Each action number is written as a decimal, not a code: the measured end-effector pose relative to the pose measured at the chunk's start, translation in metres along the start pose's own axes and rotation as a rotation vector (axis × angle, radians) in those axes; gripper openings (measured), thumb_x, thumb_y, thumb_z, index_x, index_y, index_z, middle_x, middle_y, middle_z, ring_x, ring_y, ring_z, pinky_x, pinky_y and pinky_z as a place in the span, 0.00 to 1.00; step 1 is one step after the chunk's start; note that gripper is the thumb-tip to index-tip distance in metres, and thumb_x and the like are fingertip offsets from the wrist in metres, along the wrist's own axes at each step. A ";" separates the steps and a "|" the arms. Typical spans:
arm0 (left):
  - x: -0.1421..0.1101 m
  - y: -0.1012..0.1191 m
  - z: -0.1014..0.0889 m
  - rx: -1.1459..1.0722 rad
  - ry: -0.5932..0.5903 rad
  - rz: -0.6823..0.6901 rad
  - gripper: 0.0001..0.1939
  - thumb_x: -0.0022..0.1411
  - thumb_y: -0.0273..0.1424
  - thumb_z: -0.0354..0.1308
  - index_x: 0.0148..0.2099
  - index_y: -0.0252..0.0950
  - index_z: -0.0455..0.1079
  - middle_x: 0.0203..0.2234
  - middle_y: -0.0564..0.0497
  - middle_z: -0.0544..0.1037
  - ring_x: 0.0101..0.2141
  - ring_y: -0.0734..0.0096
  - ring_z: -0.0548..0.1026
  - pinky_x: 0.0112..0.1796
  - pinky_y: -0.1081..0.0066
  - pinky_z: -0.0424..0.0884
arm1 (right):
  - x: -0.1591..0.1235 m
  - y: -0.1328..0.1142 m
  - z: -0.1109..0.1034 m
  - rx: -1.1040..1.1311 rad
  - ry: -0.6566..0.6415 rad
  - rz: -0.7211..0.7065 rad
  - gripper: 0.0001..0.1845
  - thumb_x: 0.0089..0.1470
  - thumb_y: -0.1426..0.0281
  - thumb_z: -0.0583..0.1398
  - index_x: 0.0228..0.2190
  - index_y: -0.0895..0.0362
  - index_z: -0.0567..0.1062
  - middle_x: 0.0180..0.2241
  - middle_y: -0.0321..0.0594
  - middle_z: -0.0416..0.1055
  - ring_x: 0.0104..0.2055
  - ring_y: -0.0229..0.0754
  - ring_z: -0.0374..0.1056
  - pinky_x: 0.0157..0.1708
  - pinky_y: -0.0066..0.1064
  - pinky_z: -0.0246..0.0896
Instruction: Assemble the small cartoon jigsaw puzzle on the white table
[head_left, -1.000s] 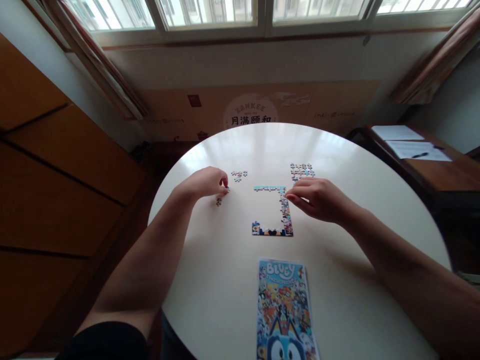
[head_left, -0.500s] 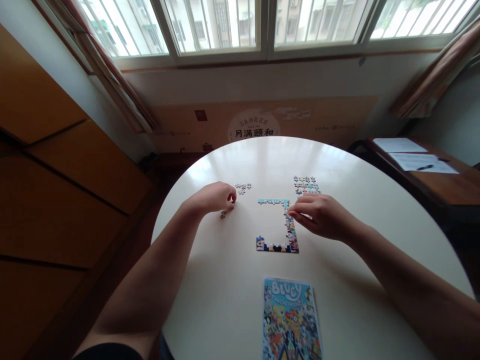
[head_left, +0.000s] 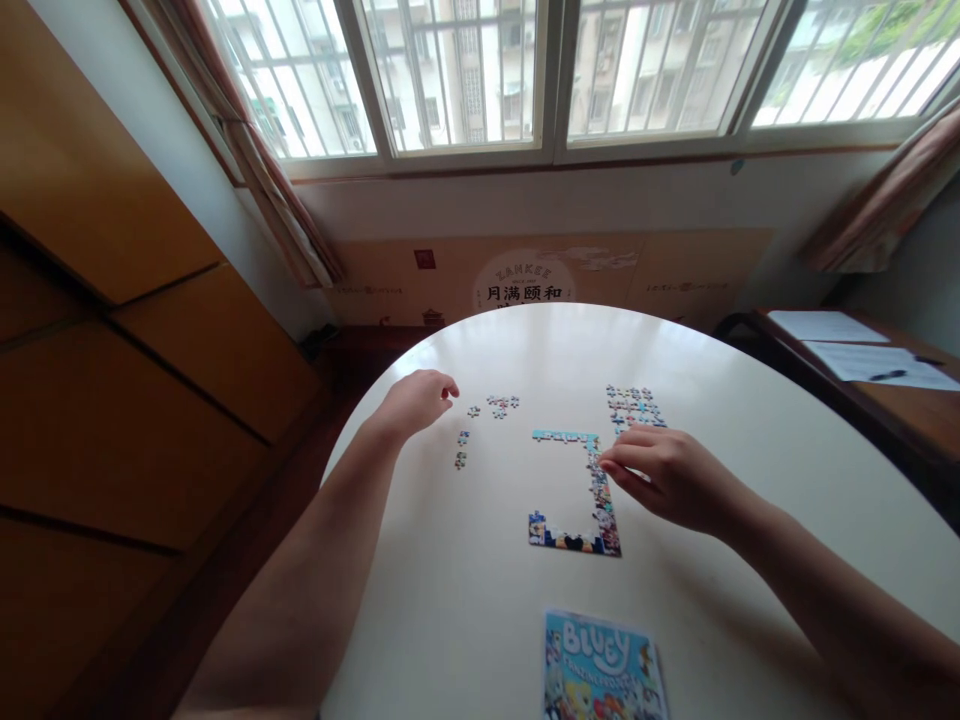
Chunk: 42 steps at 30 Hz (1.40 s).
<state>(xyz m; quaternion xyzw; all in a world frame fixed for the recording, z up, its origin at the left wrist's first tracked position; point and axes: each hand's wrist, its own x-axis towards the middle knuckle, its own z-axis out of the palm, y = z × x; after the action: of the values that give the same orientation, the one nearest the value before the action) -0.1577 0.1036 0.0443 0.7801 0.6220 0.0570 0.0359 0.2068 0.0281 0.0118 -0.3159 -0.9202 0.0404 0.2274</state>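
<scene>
- Watching left hand (head_left: 426,400): thumb and forefinger slightly parted, nothing visible between; it's beside the loose pieces (head_left: 474,411), apart from them.
- Right hand (head_left: 667,470): thumb and forefinger close together at the upper right of the partial puzzle frame (head_left: 602,500); I can't tell if they pinch a piece.
- Puzzle frame lies flat on the white table (head_left: 450,600), left side mostly open, between the loose pieces and the piece rows (head_left: 622,405); picture sheet (head_left: 604,665) nearer me.
- Risk, my judgement: right fingertips pressing sideways could pop the frame's joints or skew its side.
- Right wrist dropping could drag the nearby rows out of line.
- Left sleeve-less forearm sweeping inward could scatter loose pieces.
- Hidden: right hand covers part of the rows; I can't confirm fingertip contact.
- Sheet's lower part is cut off; piece prints too small to read.
</scene>
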 end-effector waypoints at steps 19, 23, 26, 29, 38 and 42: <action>0.018 0.020 0.045 -0.235 0.205 0.029 0.13 0.65 0.25 0.54 0.44 0.39 0.79 0.42 0.49 0.81 0.40 0.64 0.78 0.43 0.67 0.71 | 0.000 0.000 0.003 0.034 -0.005 0.031 0.16 0.68 0.67 0.52 0.34 0.56 0.78 0.30 0.41 0.75 0.32 0.42 0.69 0.32 0.34 0.60; 0.020 0.016 0.048 -0.224 0.254 -0.007 0.13 0.64 0.24 0.55 0.43 0.39 0.80 0.42 0.50 0.81 0.41 0.63 0.78 0.44 0.67 0.71 | 0.000 0.000 0.003 0.031 -0.001 0.024 0.16 0.68 0.67 0.52 0.33 0.56 0.77 0.30 0.40 0.75 0.31 0.41 0.69 0.32 0.34 0.60; 0.021 0.013 0.049 -0.220 0.282 -0.048 0.13 0.64 0.23 0.55 0.43 0.39 0.80 0.41 0.50 0.82 0.42 0.63 0.78 0.45 0.67 0.71 | 0.000 0.000 0.003 0.032 0.004 0.028 0.16 0.68 0.67 0.52 0.33 0.56 0.77 0.30 0.40 0.75 0.32 0.41 0.69 0.33 0.33 0.61; 0.021 0.012 0.050 -0.232 0.277 -0.076 0.11 0.64 0.24 0.57 0.44 0.39 0.80 0.41 0.50 0.82 0.41 0.63 0.78 0.45 0.66 0.72 | -0.001 0.001 0.003 0.040 0.010 0.030 0.16 0.68 0.67 0.53 0.33 0.56 0.77 0.30 0.40 0.75 0.32 0.41 0.69 0.33 0.33 0.61; 0.022 0.006 0.051 -0.290 0.242 -0.138 0.13 0.65 0.24 0.55 0.44 0.38 0.81 0.44 0.49 0.82 0.45 0.63 0.78 0.49 0.67 0.71 | -0.001 0.001 0.004 0.038 0.016 0.019 0.16 0.68 0.67 0.53 0.34 0.56 0.78 0.31 0.41 0.76 0.33 0.42 0.70 0.33 0.34 0.62; 0.021 0.001 0.048 -0.306 0.248 -0.199 0.13 0.67 0.27 0.54 0.46 0.38 0.80 0.46 0.48 0.82 0.46 0.63 0.78 0.50 0.67 0.71 | -0.002 0.001 0.004 0.033 0.016 0.014 0.16 0.68 0.68 0.53 0.34 0.56 0.78 0.30 0.41 0.75 0.32 0.41 0.70 0.32 0.34 0.62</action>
<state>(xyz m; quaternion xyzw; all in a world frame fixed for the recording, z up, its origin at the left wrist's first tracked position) -0.1455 0.1250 -0.0026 0.6873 0.6797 0.2425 0.0823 0.2069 0.0284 0.0075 -0.3187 -0.9155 0.0547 0.2396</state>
